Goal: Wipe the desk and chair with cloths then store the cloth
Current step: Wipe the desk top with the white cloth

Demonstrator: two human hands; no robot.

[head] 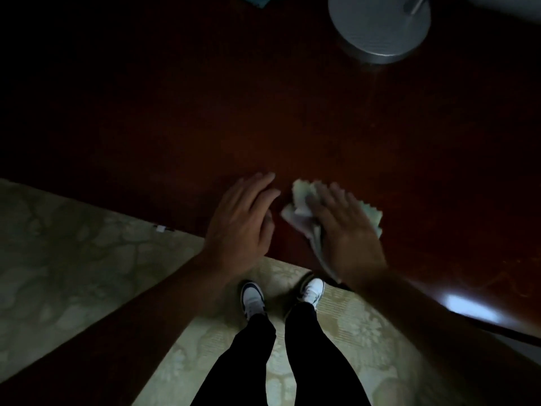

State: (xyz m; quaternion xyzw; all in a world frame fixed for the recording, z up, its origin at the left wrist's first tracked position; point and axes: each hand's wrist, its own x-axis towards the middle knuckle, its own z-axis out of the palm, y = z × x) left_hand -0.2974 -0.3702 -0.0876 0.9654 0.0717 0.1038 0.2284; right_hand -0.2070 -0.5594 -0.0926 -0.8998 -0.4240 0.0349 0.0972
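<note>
We are pressing the cloth (304,210) flat against the desk (205,127) with our right hand (345,230), just right of the frame's centre and close to the desk's near edge. The fingers are lying straight over the crumpled fabric, so this is a flat press and not a closed grasp; part of the cloth is trailing down past the edge under the wrist. Our left hand (243,221) is resting just beside it, fingers spread and relaxed, holding nothing, its heel hanging over the edge.

Since nothing is pinching the cloth, we are judging that a fast stroke toward us could let it slide out from under the palm and drop onto the carpet (73,244) by our shoes (253,298). The trailing part is making that more likely.

Further out, at the upper right of the frame, a round metal lamp base (380,27) is standing on the desk. A wide sweep that way could knock it, and the room is dim, so we are seeing streaks or missed patches poorly. At the top edge, left of the base, something teal (257,0) is showing, too cut off to identify. The chair is not appearing in view, so we are taking that part as not yet done.
</note>
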